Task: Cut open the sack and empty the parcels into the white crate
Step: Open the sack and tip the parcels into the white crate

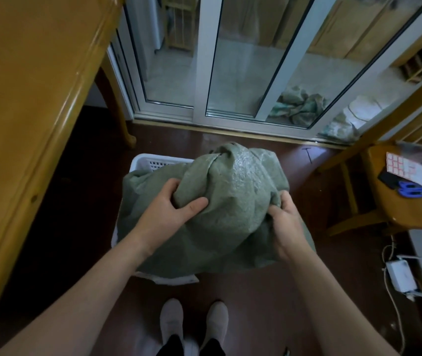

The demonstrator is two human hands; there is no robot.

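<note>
A bulky green woven sack (pixel 233 196) rests over the white crate (pixel 151 160) on the dark red floor and hides most of it. Only the crate's far left rim and a bit of its near edge show. My left hand (pixel 171 204) pinches a fold of the sack near its left middle. My right hand (pixel 284 217) grips the fabric at the sack's right side. The parcels are hidden inside. Blue-handled scissors (pixel 412 188) lie on a wooden stool at the right.
A large wooden table (pixel 25 98) fills the left side. The wooden stool (pixel 397 201) at right also carries a sticker sheet and a black object. Glass sliding doors (pixel 230 73) stand ahead. A white adapter with cables (pixel 401 276) lies on the floor at right. My feet (pixel 194 322) are below.
</note>
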